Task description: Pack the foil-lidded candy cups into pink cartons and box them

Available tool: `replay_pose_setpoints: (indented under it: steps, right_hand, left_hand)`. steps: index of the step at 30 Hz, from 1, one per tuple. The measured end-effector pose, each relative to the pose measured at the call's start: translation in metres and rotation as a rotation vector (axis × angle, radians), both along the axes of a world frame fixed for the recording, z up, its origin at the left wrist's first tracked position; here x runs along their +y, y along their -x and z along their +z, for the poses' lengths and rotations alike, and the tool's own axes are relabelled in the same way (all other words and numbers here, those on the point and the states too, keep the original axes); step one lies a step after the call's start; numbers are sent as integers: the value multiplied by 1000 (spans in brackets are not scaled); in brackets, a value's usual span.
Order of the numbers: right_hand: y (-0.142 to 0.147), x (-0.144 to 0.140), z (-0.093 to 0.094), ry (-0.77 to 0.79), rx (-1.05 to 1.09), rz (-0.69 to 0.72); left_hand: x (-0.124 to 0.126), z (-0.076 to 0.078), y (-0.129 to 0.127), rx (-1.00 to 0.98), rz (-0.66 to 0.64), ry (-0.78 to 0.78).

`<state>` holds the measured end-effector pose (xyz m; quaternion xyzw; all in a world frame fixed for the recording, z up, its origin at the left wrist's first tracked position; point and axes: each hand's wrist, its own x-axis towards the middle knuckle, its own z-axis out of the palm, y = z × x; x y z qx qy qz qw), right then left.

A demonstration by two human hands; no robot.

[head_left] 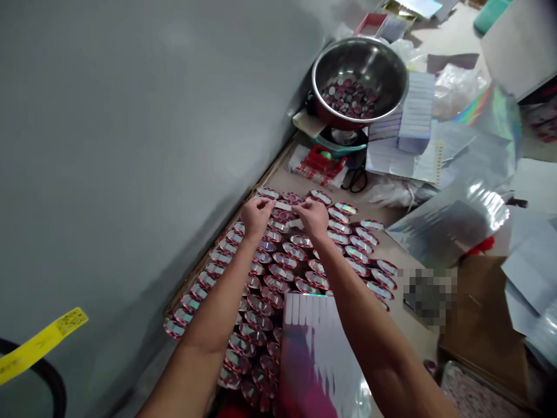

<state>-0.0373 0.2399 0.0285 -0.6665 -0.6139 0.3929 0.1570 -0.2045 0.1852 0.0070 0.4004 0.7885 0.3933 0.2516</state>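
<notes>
My left hand [256, 217] and my right hand [314, 217] reach over rows of red-rimmed round containers [295, 251], many with a pale strip across the top. Between my pinched fingertips stretches a small white sticker strip [284, 206], its left end in my left hand and its right end at my right. Just below it, a second pale strip [296, 224] shows close to my right hand. Under my right forearm lies a shiny sticker sheet [300, 360] with rows of white strips, partly peeled off. My forearms hide some of the containers.
A grey wall [152, 128] borders the table on the left. A steel bowl [360, 49] of small round discs stands at the back, near black scissors [357, 180] and a red tool [324, 162]. Papers and plastic film [452, 220] crowd the right, beside brown cardboard [483, 331].
</notes>
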Motion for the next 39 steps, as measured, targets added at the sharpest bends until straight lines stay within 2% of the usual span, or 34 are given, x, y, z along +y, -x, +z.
replay_pose_setpoints:
  steps: [3,6,9,17,29,36,39]
  right_hand:
    - [10,30,-5,9,-270,-27]
    - [6,44,-11,46,-322,-53]
    - [1,48,-20,75,-310,-73]
    - [0,52,-37,102,-298,-110]
    - [2,55,-37,92,-301,-74]
    - [7,60,-38,82,-324,-54]
    - [6,67,-38,96,-364,-29]
  left_hand:
    - [32,-15,4,120,-79,28]
    - [53,-29,-4,270,-78,56]
    - [64,-36,-10,323,-93,92]
    - [67,-42,-12,400,-114,121]
    - [66,-47,-17,429,-55,85]
    - [67,-44,-23,401,-20,106]
    - [70,-44,-22,379,39,127]
